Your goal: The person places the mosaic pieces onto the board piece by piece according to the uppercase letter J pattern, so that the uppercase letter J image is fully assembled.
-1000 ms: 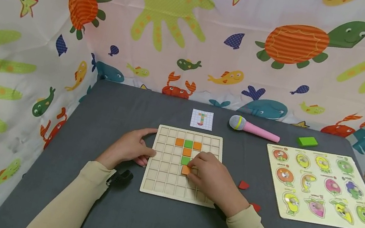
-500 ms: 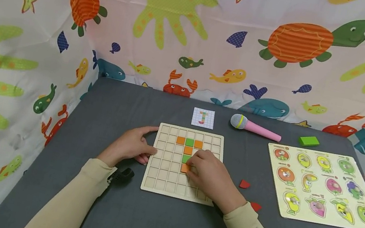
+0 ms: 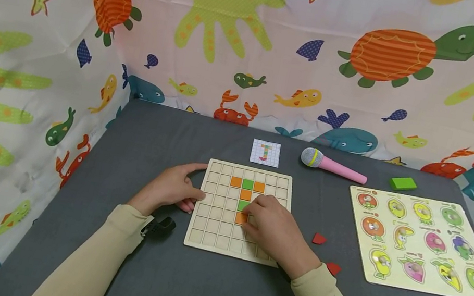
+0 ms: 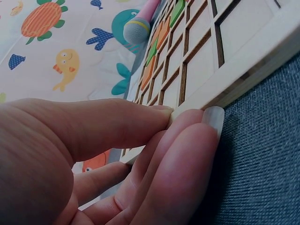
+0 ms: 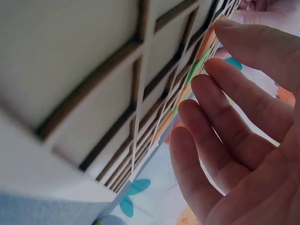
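Observation:
A wooden grid board [image 3: 211, 225] lies on the grey table. Along its left edge my left hand [image 3: 167, 191] grips the rim, thumb and fingertips on the wood in the left wrist view. The right hand [image 3: 275, 229] is over the board's right half, its thumb touching the lowest orange tile [image 3: 240, 218]; the other fingers are gently bent and spread from the thumb. That tile sits in a cell below a green tile [image 3: 242, 205]. Farther up are a middle orange tile [image 3: 245, 195] and a row with a green tile [image 3: 247, 184] between two orange ones.
A small pattern card [image 3: 265, 153] and a pink toy microphone [image 3: 334, 165] lie behind the board. Right of it are two red pieces [image 3: 319, 238], a green block [image 3: 403, 183] and a fruit puzzle board [image 3: 426, 245]. A printed cloth [image 3: 246, 38] hangs at the back.
The lowest orange tile, slightly askew at first, has shifted a little left and up into line with its cell under the right hand. The left hand stays on the board's edge.

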Motion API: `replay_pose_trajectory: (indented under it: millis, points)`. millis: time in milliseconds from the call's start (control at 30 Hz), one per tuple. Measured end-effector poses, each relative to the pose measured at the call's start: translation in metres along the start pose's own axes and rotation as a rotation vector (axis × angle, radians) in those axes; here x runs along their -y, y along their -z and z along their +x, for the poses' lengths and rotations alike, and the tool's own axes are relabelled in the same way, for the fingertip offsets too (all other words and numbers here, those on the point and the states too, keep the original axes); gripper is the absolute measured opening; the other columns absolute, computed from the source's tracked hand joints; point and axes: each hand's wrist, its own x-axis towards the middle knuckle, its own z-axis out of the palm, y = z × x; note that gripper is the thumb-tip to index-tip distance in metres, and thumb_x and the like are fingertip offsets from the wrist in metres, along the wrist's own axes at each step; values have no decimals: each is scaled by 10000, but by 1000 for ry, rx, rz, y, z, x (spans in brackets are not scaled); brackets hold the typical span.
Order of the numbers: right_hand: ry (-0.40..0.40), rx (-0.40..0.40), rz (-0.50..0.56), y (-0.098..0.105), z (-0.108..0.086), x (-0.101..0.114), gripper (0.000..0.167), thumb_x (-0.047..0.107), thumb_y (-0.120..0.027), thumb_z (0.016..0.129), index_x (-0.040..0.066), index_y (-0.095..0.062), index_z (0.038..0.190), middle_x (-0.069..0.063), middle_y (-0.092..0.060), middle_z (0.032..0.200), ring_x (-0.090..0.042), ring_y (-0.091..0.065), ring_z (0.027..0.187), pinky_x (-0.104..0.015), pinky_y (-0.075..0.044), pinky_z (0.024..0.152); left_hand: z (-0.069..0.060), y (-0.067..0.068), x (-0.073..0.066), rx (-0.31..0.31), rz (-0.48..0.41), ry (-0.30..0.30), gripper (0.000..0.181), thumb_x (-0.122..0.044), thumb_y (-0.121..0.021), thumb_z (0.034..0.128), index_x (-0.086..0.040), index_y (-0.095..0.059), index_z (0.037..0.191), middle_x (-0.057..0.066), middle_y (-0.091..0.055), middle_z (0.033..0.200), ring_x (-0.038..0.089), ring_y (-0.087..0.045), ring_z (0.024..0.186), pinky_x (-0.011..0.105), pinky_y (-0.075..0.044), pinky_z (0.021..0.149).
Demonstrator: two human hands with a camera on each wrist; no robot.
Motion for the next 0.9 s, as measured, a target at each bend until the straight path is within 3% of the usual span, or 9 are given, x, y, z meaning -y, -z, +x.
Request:
replay_pose_trajectory:
  millis: [167, 367, 633, 900]
  points:
    - [-22, -22, -18, 13, -13, -11, 192, 186, -892, 887, 129, -837, 1061, -3, -723, 1047, -201, -657, 1030, -387, -645, 882, 1, -1, -1, 5, 1, -1, 875, -159, -868, 901, -263, -440, 1657, 148, -731, 793, 221, -755, 606, 357, -676, 620]
    - [-109, -14, -46, 32, -41, -33, 255, 216, -902, 890, 89, -815, 1093, -36, -710, 1091, -225, -649, 1058, -443, -640, 898, 1, -1, -1, 6, 6, 9, 883, -159, -868, 902, -266, -431, 1662, 149, -725, 790, 233, -756, 612, 363, -676, 618]
    - [-225, 3, -44, 52, -86, -56, 281, 257, -924, 872, 149, -817, 1108, -9, -708, 1102, -206, -628, 1022, -453, -624, 857, 1, 0, 1, 7, 12, 3, 873, -178, -871, 905, -275, -439, 1657, 150, -729, 796, 231, -762, 620, 370, -678, 620]
    - [-260, 4, -42, 58, -125, -71, 325, 258, -960, 821, 155, -813, 1092, 14, -702, 1063, -179, -645, 978, -479, -630, 864, 1, -1, 1, 10, 12, -13, 874, -160, -865, 906, -280, -438, 1659, 155, -722, 795, 228, -758, 613, 382, -679, 613]
